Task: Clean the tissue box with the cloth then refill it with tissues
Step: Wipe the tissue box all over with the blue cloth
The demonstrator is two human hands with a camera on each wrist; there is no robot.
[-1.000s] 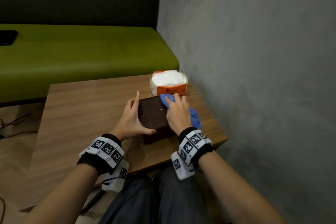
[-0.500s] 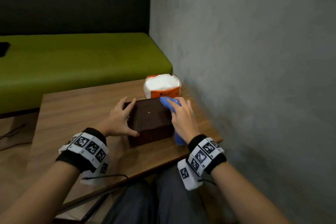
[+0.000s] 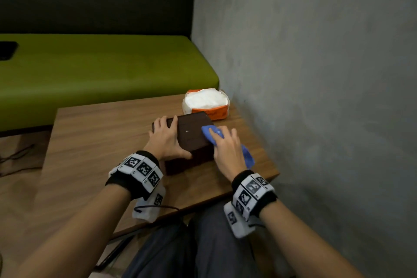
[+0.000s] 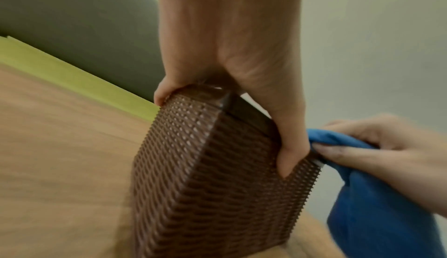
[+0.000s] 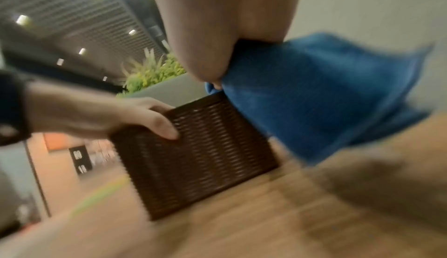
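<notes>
A dark brown woven tissue box stands on the wooden table. My left hand grips its left side, fingers over the top edge and thumb on the near face; the left wrist view shows this grip on the box. My right hand holds a blue cloth against the box's right top edge, and the cloth's loose end hangs down beside it. The right wrist view is blurred but shows the cloth beside the box. An orange pack of white tissues lies just behind the box.
A grey wall runs close along the table's right edge. A green bench stands behind the table, with a black object at its far left. Cables lie on the floor to the left.
My right hand has slid the cloth from the box's top far corner to its right edge. My left hand keeps its grip on the left side.
</notes>
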